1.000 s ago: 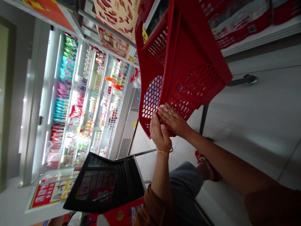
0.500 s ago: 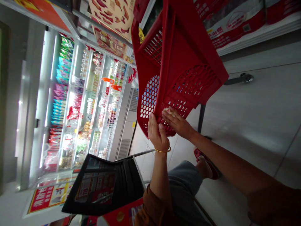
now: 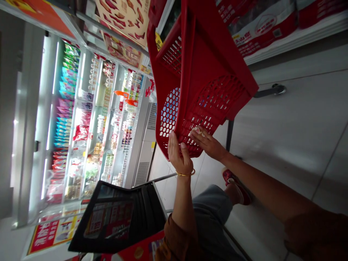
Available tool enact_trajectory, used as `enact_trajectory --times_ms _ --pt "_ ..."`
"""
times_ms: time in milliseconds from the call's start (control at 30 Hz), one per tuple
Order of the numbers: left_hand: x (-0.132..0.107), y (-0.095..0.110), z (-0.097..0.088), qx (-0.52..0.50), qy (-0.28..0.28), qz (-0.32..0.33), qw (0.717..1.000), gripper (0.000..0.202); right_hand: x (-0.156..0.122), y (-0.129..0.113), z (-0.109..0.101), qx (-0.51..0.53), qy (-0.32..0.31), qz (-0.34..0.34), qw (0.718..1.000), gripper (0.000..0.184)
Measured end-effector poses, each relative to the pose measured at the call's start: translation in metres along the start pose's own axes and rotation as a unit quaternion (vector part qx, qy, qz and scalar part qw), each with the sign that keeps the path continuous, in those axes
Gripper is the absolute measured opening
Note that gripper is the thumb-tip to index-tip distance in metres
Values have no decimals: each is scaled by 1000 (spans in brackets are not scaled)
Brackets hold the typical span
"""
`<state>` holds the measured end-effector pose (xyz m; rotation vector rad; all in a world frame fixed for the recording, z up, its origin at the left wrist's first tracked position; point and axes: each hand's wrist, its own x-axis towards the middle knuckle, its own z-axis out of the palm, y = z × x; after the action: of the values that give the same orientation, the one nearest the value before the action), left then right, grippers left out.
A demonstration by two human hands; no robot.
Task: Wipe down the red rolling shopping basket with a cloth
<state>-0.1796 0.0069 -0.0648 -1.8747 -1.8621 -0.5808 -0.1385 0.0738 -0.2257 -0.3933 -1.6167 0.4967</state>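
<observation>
left hand (image 3: pixel 179 157) and right hand (image 3: pixel 208 144) apart, both touching a red shopping basket (image 3: pixel 195 65)

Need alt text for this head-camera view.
A person's left hand, wearing a gold bangle, and right hand are at a tilted red plastic shopping basket, the right hand touching a small pale item at its mesh side. A lit refrigerated display case stands beyond.

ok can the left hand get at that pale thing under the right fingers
Probably yes, but not freely: the left hand is on the red basket, close to the pale thing. The right fingers cover it, and the basket's mesh may lie between; I can't tell which side it's on.
</observation>
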Motion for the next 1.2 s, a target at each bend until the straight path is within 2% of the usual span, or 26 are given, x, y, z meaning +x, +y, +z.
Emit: enact_trajectory --times_ms 267,500,767,867,967,1100,1200 --pt "1 0 0 -9 7 10 1000 46 -27 13 4 3 -4 9 1000 61" --pt "-1 -1 1 -4 9 2 1000 46 -48 23 0 -25 -35 38 998 57" --pt "2 0 1 5 16 21 1000 46 -47 15 -3 5 9 58 998 59" --pt "2 1 1 10 15 43 999 46 -31 5 -7 15 39 54 998 61" --pt "2 1 1 22 10 48 999 47 1 -8 -11 25 65 33 997 62" --pt "1 2 2 27 8 46 999 48 57 -24 -13 37 51 1 998 54" --pt "2 4 3 17 15 33 999 47 87 -31 -14 45 21 11 999 51"
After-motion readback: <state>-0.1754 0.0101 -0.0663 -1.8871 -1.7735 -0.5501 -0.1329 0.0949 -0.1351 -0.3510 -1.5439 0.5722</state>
